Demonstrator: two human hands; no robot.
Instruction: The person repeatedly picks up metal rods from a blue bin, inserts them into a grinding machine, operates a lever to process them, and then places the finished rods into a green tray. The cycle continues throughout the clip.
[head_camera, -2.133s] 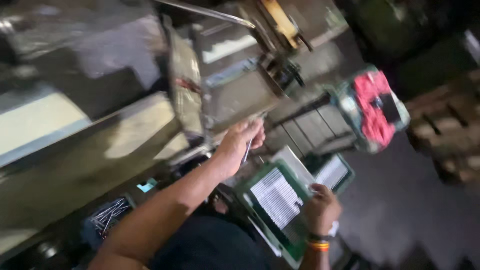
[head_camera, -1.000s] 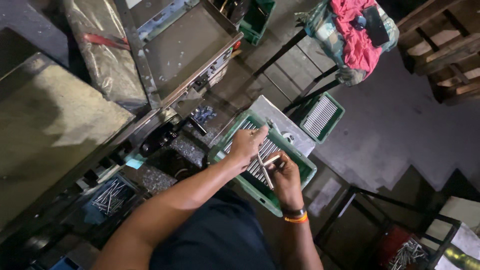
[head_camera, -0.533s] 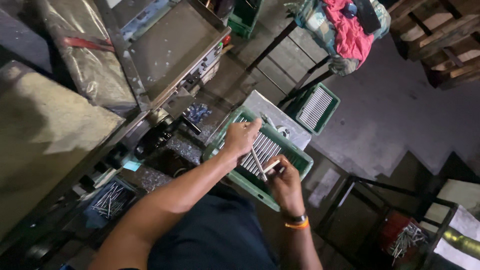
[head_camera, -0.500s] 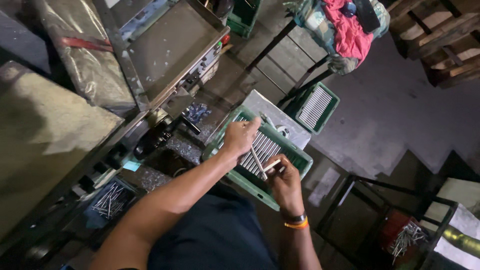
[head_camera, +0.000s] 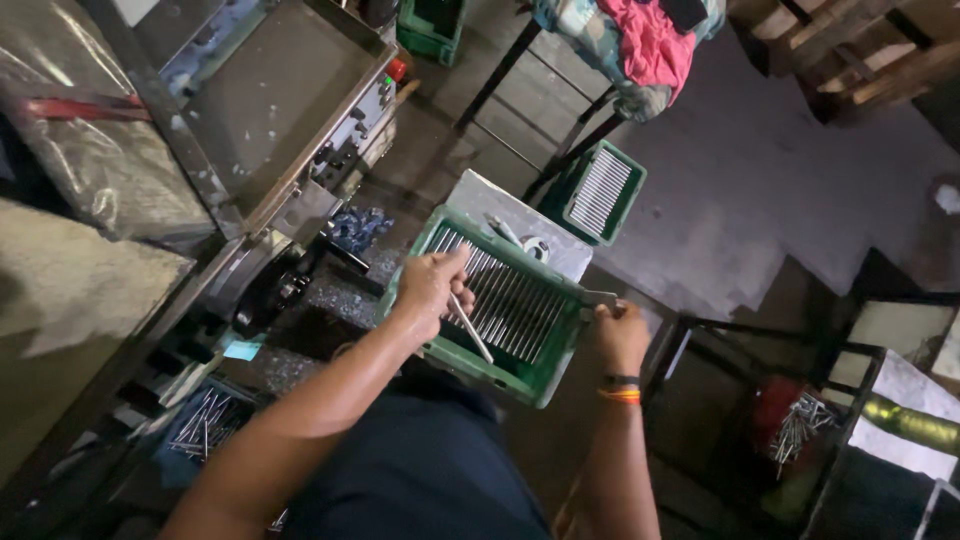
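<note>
A dim workshop with a stained grey concrete floor (head_camera: 800, 190) holds a grey metal machine (head_camera: 270, 110) left of it, wooden pallets (head_camera: 850, 50) beyond, and a cloth-draped stand (head_camera: 640, 45) between them.

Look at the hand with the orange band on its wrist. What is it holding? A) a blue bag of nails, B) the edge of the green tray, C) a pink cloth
B: the right hand, with the orange wristband, grips the rim of the green tray full of metal rods, while the left hand holds a single rod over them.
</note>
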